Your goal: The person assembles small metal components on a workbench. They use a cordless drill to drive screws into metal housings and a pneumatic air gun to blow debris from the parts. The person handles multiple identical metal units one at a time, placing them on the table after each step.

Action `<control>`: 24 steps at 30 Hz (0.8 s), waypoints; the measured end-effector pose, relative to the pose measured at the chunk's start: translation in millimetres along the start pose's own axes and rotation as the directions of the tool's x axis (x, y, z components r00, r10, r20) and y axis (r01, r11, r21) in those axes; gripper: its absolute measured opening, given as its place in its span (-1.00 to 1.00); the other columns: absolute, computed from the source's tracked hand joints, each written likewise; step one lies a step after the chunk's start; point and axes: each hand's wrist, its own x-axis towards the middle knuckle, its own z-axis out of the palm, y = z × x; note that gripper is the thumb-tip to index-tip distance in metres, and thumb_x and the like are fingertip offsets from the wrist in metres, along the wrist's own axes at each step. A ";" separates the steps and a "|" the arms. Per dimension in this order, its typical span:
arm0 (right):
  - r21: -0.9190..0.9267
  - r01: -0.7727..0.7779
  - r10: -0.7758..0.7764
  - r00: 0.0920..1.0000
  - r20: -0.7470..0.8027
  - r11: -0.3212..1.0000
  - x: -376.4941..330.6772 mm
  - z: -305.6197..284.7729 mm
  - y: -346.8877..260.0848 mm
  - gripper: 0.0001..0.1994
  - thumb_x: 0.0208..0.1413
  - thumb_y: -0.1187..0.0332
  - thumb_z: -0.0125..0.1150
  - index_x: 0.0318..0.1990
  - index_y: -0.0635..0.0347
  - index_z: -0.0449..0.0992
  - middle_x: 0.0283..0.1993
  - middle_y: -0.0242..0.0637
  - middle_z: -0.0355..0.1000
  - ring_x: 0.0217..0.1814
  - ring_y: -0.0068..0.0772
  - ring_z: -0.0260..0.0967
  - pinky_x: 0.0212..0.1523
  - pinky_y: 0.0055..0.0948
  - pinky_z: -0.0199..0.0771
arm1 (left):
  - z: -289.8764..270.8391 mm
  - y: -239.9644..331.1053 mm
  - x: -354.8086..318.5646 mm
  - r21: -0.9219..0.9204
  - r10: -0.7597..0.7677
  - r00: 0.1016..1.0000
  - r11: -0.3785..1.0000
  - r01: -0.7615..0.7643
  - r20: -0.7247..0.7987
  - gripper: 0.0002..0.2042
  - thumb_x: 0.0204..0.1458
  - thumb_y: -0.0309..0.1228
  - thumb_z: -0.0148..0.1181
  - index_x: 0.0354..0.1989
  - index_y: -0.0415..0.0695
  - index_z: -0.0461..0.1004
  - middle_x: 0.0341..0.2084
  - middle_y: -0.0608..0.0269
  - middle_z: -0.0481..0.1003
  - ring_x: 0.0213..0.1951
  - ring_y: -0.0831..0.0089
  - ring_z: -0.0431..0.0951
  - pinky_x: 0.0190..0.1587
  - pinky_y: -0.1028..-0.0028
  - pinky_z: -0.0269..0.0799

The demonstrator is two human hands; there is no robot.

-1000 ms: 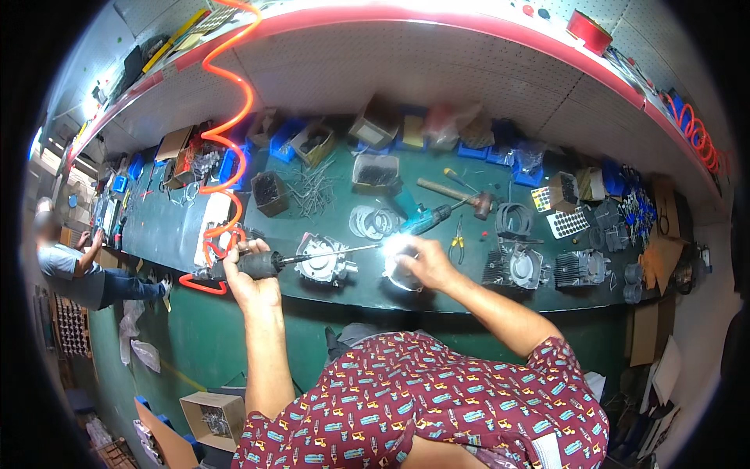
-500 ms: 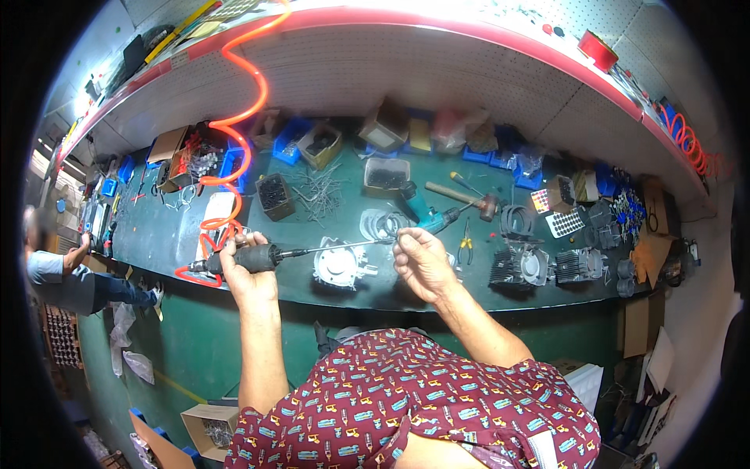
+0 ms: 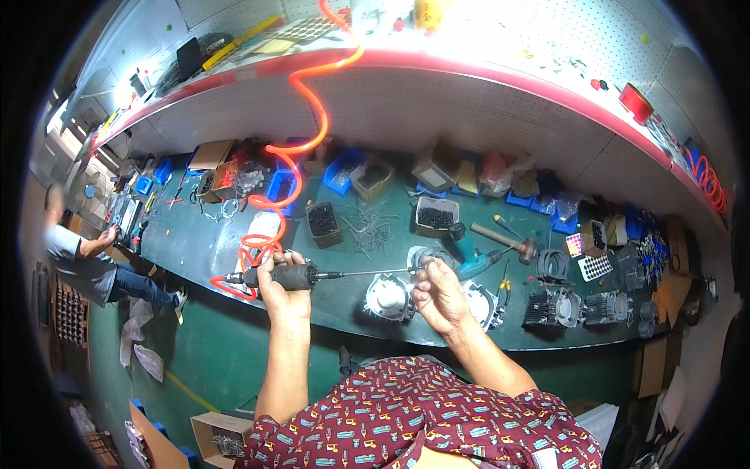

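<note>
My left hand (image 3: 286, 303) is closed around a black air screwdriver (image 3: 295, 277), held level above the bench's front edge. A long thin bit (image 3: 366, 273) reaches from it toward the right. At the bit's tip, my right hand (image 3: 442, 300) has thumb and forefinger pinched together; whatever sits between them is too small to make out. Below the bit lies a light metal engine casting (image 3: 388, 298) with a round top. Another similar casting (image 3: 480, 302) stands just right of my right hand, partly covered by it.
An orange coiled air hose (image 3: 320, 109) hangs down to the screwdriver. Behind are a box of black screws (image 3: 436, 216), a teal cordless drill (image 3: 471, 254), a hammer (image 3: 525, 248) and pliers (image 3: 505, 288). Finned cylinders (image 3: 551, 309) stand right. Another person (image 3: 90, 254) stands far left.
The whole view has shifted, so the bench appears lower and further right. Both hands keep their holds, and the second casting shows more beside my right hand.
</note>
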 end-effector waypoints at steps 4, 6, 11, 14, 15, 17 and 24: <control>0.108 -0.097 0.087 0.992 0.094 0.989 14.4 -2.8 -6.3 -0.82 0.27 0.36 0.23 -0.03 0.14 0.49 -0.29 -0.34 0.41 -0.29 -0.53 0.25 -0.35 -0.58 0.33 | 4.0 -0.5 -4.7 -0.033 0.027 0.999 0.999 -0.028 -0.027 -0.87 0.11 -0.43 0.18 -0.35 -0.24 0.43 -0.39 0.23 0.46 -0.21 0.32 0.50 0.03 0.29 0.55; 0.132 -0.151 0.136 0.984 0.112 0.980 19.6 -2.4 -6.3 -0.83 0.28 0.34 0.21 -0.03 0.15 0.49 -0.30 -0.34 0.42 -0.29 -0.53 0.24 -0.36 -0.59 0.32 | 2.6 2.5 -5.4 -0.031 0.054 0.998 0.998 -0.055 -0.034 -0.87 0.11 -0.43 0.18 -0.35 -0.25 0.43 -0.39 0.23 0.46 -0.20 0.31 0.51 0.05 0.28 0.55; -0.021 -0.100 0.100 0.994 0.031 0.995 32.5 7.9 -3.3 -0.78 0.27 0.33 0.24 0.00 0.14 0.46 -0.29 -0.36 0.41 -0.33 -0.54 0.27 -0.40 -0.58 0.36 | 3.8 9.9 -7.1 -0.032 0.100 0.993 0.994 -0.102 -0.069 -0.86 0.13 -0.42 0.16 -0.35 -0.26 0.43 -0.38 0.22 0.46 -0.20 0.32 0.51 0.06 0.28 0.54; -0.271 0.096 -0.102 0.995 -0.007 0.958 45.8 15.2 11.4 -0.78 0.25 0.31 0.28 -0.05 0.17 0.44 -0.32 -0.37 0.39 -0.36 -0.55 0.35 -0.44 -0.56 0.45 | 1.7 22.1 5.8 -0.047 0.099 0.992 0.994 -0.103 -0.071 -0.86 0.13 -0.42 0.15 -0.35 -0.25 0.43 -0.38 0.24 0.46 -0.21 0.34 0.51 0.06 0.26 0.55; -0.400 0.167 -0.178 0.984 0.009 0.901 51.4 18.8 17.8 -0.78 0.26 0.32 0.26 -0.06 0.21 0.45 -0.33 -0.36 0.40 -0.37 -0.56 0.37 -0.45 -0.56 0.48 | 0.5 28.0 11.9 -0.052 0.099 0.992 0.993 -0.103 -0.072 -0.86 0.14 -0.42 0.15 -0.35 -0.25 0.42 -0.38 0.24 0.46 -0.21 0.34 0.51 0.05 0.26 0.55; -0.614 0.269 -0.308 0.950 0.044 0.742 62.8 31.3 33.2 -0.79 0.29 0.33 0.21 -0.06 0.30 0.47 -0.35 -0.34 0.42 -0.39 -0.56 0.41 -0.45 -0.57 0.53 | -2.4 40.4 25.8 -0.063 0.110 0.992 0.991 -0.114 -0.069 -0.87 0.12 -0.44 0.15 -0.31 -0.27 0.41 -0.38 0.22 0.47 -0.22 0.33 0.53 0.07 0.24 0.55; -0.762 0.362 -0.402 0.904 0.147 0.536 125.5 64.7 103.8 -0.81 0.30 0.42 0.16 -0.09 0.41 0.51 -0.31 -0.18 0.46 -0.47 -0.41 0.46 -0.50 -0.47 0.51 | -4.6 96.6 87.2 -0.047 0.019 0.992 0.999 -0.025 -0.128 -0.87 0.12 -0.41 0.15 -0.32 -0.23 0.43 -0.37 0.26 0.49 -0.26 0.30 0.55 0.06 0.22 0.56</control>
